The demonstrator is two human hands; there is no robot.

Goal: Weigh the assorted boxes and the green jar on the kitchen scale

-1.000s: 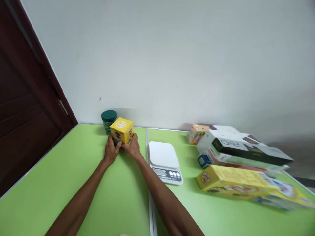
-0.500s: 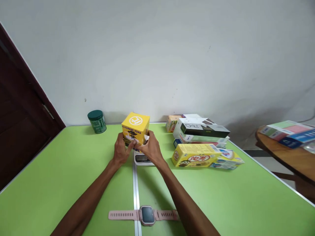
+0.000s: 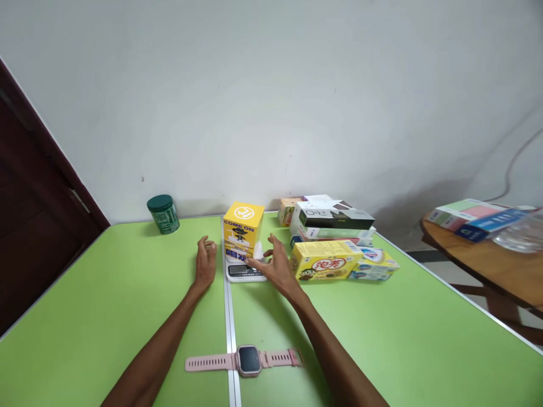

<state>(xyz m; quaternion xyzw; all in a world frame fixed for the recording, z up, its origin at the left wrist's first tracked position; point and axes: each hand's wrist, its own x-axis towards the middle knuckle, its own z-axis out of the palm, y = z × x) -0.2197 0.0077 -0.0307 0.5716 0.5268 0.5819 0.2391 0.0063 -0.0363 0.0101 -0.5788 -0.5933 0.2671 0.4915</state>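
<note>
A yellow box [image 3: 242, 229] with "COME ON" printed on it stands upright on a white digital kitchen scale [image 3: 246, 277]. Left of the box is my left hand [image 3: 206, 261], apart from it, with curled but loose fingers and nothing in them. My right hand [image 3: 278, 265] is at the scale's right side, thumb and fingers spread. Its thumb reaches across the front of the scale near the box's lower edge; whether it touches cannot be made out. Part of the scale's display is visible under the thumb.
A green lidded canister [image 3: 164, 215] stands at the back left. To the right lie a yellow biscuit box [image 3: 324, 261], a yellow-and-blue box [image 3: 374, 264] and stacked cartons [image 3: 335, 217]. A pink-strapped smartwatch [image 3: 248, 360] lies in front. A wooden side table [image 3: 479, 260] holds more boxes.
Both hands have let go of the yellow box and moved apart, left hand to the left, right hand to the right. The box now rests on the scale. The view has shifted slightly.
</note>
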